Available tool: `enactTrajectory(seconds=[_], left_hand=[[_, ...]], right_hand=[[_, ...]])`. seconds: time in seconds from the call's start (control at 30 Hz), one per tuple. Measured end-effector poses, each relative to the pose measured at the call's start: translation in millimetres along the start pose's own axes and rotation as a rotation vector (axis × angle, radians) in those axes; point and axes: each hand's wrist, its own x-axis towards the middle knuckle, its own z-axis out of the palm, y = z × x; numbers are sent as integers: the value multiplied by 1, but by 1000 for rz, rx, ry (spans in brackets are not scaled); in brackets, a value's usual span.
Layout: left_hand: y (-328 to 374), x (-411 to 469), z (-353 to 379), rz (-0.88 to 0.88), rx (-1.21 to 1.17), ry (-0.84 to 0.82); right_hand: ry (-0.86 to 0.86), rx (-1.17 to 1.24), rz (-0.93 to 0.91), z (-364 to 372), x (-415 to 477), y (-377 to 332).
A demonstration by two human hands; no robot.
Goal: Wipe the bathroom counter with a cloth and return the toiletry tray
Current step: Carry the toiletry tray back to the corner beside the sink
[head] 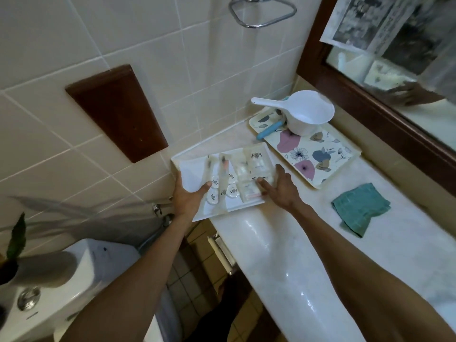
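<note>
A white rectangular toiletry tray (192, 169) with several small wrapped toiletries sits at the left end of the pale marble counter (283, 255), against the tiled wall, its near-left corner hanging past the counter's end. My left hand (188, 196) grips the tray's near-left edge, thumb on top. My right hand (281, 187) holds the tray's right side, fingers spread over the packets. A folded teal cloth (360, 208) lies on the counter to the right, apart from both hands.
A floral tray (320, 159) behind carries a white plastic dipper (303, 114) and a blue-handled item (269, 130). A wood-framed mirror (370, 107) runs along the right. Below left stand a toilet tank (81, 272) and a potted plant (17, 243). A chrome towel ring (261, 13) hangs above.
</note>
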Motion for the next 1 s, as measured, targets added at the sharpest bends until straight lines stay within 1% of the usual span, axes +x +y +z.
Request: enactTrajectory(seconds=[0.1,0.2,0.33,0.47,0.73,0.9,1.0], left_hand=[[7,-25,6,28,27,-59],[17,-57,19,87,86,-110],[28,-113,48,177,138,-211],[29,-188,87,299,169,-342],[15,-352,159,450,228,-612],[6,-441,203,525,265,-739],[7,-496,238,562,285,-834]], right_hand=[[53,53,-29,-18,-32,14],[151,91,-39,-42,-73,35],[293,116,48,-75,-142,79],[426,147,117,-110,-231,135],[583,101,304,-162,-416,243],[719,138,385,-179,-510,302],[781,166,492,-193,-559,338]])
